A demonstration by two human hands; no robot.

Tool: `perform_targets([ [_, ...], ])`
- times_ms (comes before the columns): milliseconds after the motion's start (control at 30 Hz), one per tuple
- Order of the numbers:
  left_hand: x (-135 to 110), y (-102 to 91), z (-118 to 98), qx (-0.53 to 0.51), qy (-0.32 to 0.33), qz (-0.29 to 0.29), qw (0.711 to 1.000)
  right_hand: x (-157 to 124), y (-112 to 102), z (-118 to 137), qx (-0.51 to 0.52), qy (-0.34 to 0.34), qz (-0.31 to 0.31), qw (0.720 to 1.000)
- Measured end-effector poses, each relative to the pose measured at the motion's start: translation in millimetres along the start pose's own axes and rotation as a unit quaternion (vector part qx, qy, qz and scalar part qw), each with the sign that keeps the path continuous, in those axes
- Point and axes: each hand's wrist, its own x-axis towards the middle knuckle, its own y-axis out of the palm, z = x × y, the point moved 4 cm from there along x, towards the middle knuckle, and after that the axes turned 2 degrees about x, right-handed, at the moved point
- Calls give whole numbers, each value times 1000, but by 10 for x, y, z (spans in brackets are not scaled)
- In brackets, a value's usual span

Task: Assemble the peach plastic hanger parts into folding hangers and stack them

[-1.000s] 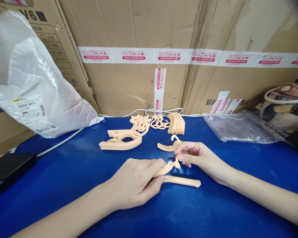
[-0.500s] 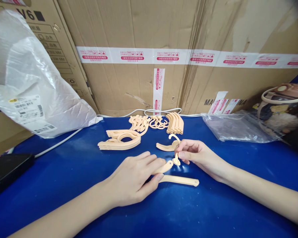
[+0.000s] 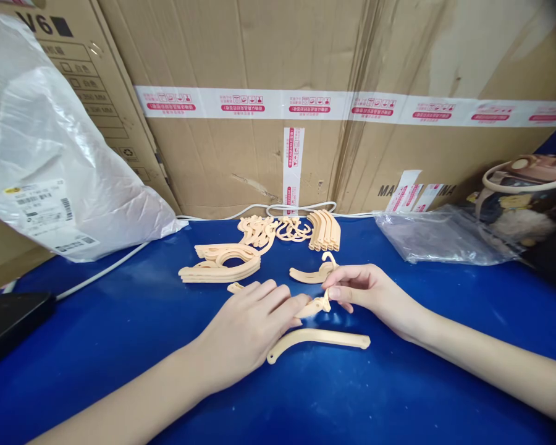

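Note:
My left hand [image 3: 245, 330] lies over a beige plastic hanger arm [image 3: 311, 307], fingers pressed on it; the arm's far end [image 3: 235, 287] pokes out past my knuckles. My right hand [image 3: 368, 293] pinches a small beige hook piece [image 3: 325, 301] against the near end of that arm. A second curved hanger arm [image 3: 317, 338] lies free on the blue table [image 3: 120, 346] just in front of my hands. Another curved piece with a hook [image 3: 312, 272] lies just beyond my right fingers.
Stacked assembled hangers [image 3: 220, 266], loose hooks [image 3: 278, 228] and a row of arms [image 3: 324, 230] lie farther back. Cardboard boxes [image 3: 278, 93] wall off the rear. A white plastic bag [image 3: 50, 154] sits left, a clear bag [image 3: 435, 238] right, a black device [image 3: 9, 321] at the left edge.
My left hand slid up and left off the lower arm, which now lies uncovered on the table. The held arm turned flatter, and the hook piece stays pinched at its end.

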Motion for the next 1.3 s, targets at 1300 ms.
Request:
perform_targets([
  [1300,-16,27,5,-115,-63,27,991,-5,-82,-12,-8,-8,-51,999],
])
